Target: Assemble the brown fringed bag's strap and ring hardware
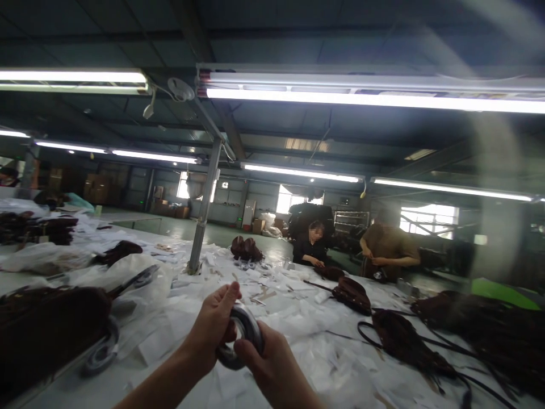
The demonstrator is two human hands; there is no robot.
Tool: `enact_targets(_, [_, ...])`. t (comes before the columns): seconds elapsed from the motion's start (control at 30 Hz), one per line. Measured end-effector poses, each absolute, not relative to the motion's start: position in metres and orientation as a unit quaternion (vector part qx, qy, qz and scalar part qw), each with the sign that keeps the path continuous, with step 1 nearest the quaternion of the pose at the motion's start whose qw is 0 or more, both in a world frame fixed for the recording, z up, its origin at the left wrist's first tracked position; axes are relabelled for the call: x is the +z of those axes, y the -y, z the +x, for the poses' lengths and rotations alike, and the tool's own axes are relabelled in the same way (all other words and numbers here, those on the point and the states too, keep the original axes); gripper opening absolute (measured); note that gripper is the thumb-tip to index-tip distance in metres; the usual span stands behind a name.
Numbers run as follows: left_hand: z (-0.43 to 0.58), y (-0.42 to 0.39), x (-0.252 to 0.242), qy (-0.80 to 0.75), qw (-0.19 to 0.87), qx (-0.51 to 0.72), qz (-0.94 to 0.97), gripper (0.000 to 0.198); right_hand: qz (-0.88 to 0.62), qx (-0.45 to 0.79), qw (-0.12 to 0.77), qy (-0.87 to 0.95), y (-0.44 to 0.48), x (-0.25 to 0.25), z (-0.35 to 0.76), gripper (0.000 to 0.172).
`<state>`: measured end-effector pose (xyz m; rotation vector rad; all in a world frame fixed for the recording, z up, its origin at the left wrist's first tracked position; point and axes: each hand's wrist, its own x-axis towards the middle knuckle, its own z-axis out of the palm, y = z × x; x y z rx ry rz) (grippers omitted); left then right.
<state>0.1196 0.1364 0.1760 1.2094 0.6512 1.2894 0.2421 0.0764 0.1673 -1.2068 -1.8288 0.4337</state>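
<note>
Both hands grip a coiled dark strap (252, 326), a ring with a shiny surface that looks like clear wrapping. My left hand (215, 324) is closed on the ring's left side, its thumb pointing up. From the lower right, my right hand (275, 358) wraps the other side, with the thumb across the ring's opening. The ring is held above a table (170, 341) strewn with white paper and plastic scraps. A similar coiled strap (102, 355) lies at the left, beside a large dark brown bag (55, 335).
Brown bags with straps (404, 338) lie to the right, near a dark pile (502, 335). A metal post (204, 221) rises from the table. Across it are a person in black (313, 247) and a person in brown (389, 247). Lamps (361, 99) hang overhead.
</note>
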Motion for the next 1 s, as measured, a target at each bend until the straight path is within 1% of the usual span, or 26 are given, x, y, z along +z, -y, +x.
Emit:
enact_targets(0.03, [0.12,-0.137,0.174,-0.28,0.596,0.572,0.488,0.051,-0.486,0.173,0.449,0.73,-0.076,0.166,0.242,0.028])
enact_targets(0.1, [0.117,-0.137,0.172,-0.266,0.59,0.565,0.512,0.053,-0.499,0.154,0.439,0.731,-0.077,0.162,0.244,0.027])
enact_targets(0.17, [0.111,-0.136,0.171,-0.244,0.56,0.481,0.629,0.052,-0.508,0.138,0.392,0.754,-0.077,0.158,0.248,0.02])
enact_targets(0.23, [0.108,-0.133,0.173,-0.225,0.484,0.391,0.75,0.046,-0.494,0.14,0.345,0.785,-0.077,0.158,0.252,0.013])
enact_targets(0.27, [0.108,-0.133,0.173,-0.221,0.452,0.368,0.782,0.041,-0.488,0.149,0.334,0.793,-0.077,0.16,0.253,0.012])
enact_targets(0.33, [0.109,-0.134,0.175,-0.227,0.439,0.385,0.779,0.035,-0.477,0.173,0.351,0.787,-0.077,0.165,0.255,0.009])
enact_targets(0.37, [0.109,-0.137,0.176,-0.238,0.458,0.415,0.749,0.035,-0.473,0.186,0.373,0.776,-0.077,0.166,0.257,0.012])
enact_targets(0.43, [0.106,-0.147,0.178,-0.273,0.507,0.486,0.658,0.038,-0.467,0.216,0.419,0.749,-0.078,0.162,0.264,0.025])
enact_targets(0.5, [0.098,-0.161,0.181,-0.309,0.522,0.554,0.569,0.039,-0.463,0.256,0.445,0.722,-0.079,0.142,0.274,0.036])
enact_targets(0.57, [0.084,-0.177,0.184,-0.326,0.524,0.602,0.507,0.039,-0.476,0.307,0.454,0.688,-0.082,0.108,0.285,0.049])
enact_targets(0.67, [0.066,-0.199,0.18,-0.33,0.498,0.658,0.459,0.039,-0.52,0.361,0.457,0.625,-0.086,0.047,0.298,0.066])
enact_targets(0.77, [0.058,-0.21,0.167,-0.352,0.472,0.673,0.448,0.039,-0.551,0.379,0.424,0.611,-0.085,0.008,0.306,0.076])
enact_targets(0.8, [0.058,-0.211,0.161,-0.362,0.466,0.666,0.456,0.039,-0.556,0.376,0.416,0.614,-0.085,0.005,0.309,0.078])
enact_targets(0.87, [0.062,-0.208,0.151,-0.38,0.454,0.641,0.488,0.039,-0.563,0.356,0.42,0.616,-0.087,0.015,0.316,0.081])
enact_targets(0.93, [0.071,-0.201,0.145,-0.386,0.443,0.61,0.531,0.04,-0.565,0.329,0.438,0.616,-0.092,0.042,0.322,0.083])
enact_targets(1.0, [0.081,-0.193,0.145,-0.375,0.443,0.588,0.563,0.04,-0.549,0.316,0.447,0.632,-0.099,0.075,0.319,0.078])
